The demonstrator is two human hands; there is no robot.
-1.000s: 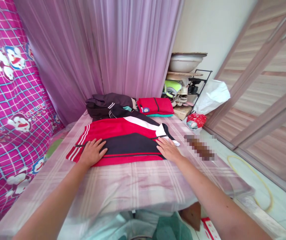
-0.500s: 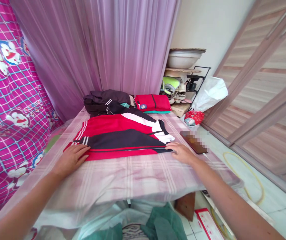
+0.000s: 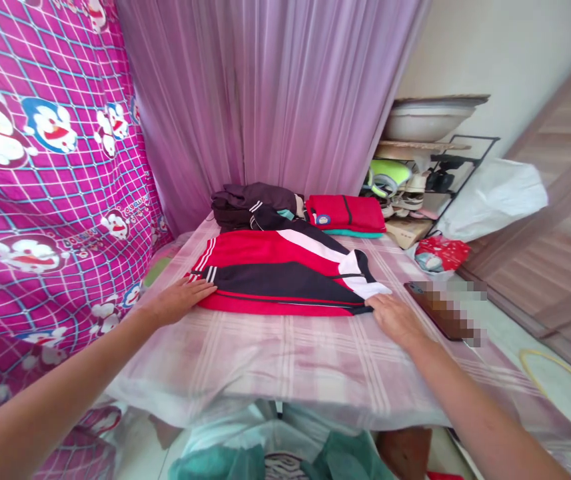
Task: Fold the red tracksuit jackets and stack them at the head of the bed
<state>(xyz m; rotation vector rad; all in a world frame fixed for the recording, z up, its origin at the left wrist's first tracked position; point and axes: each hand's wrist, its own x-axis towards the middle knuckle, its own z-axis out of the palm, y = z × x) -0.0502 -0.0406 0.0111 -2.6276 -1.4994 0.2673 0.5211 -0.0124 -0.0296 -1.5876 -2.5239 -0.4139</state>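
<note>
A red, black and white jacket (image 3: pixel 265 280) lies on the checked tablecloth (image 3: pixel 285 353), its white-and-black collar end to the right and striped hem to the left. One dark sleeve stretches toward the back. My left hand (image 3: pixel 181 301) rests on the jacket's near left corner, fingers extended and a little apart. At the near right corner, by the collar, my right hand (image 3: pixel 394 317) has its fingers closed on the jacket's edge. The undersides of both hands are hidden.
Behind the jacket sit a dark clothes pile (image 3: pixel 250 200) and a folded red garment (image 3: pixel 348 212) on a green one. A phone (image 3: pixel 438 310) lies at the right. Beyond the table stand a shoe rack (image 3: pixel 470 173) and a white bag (image 3: pixel 495 200).
The view has turned left, so everything appears further right. The jacket's near edge looks straighter, and my left hand sits flatter at its corner.
</note>
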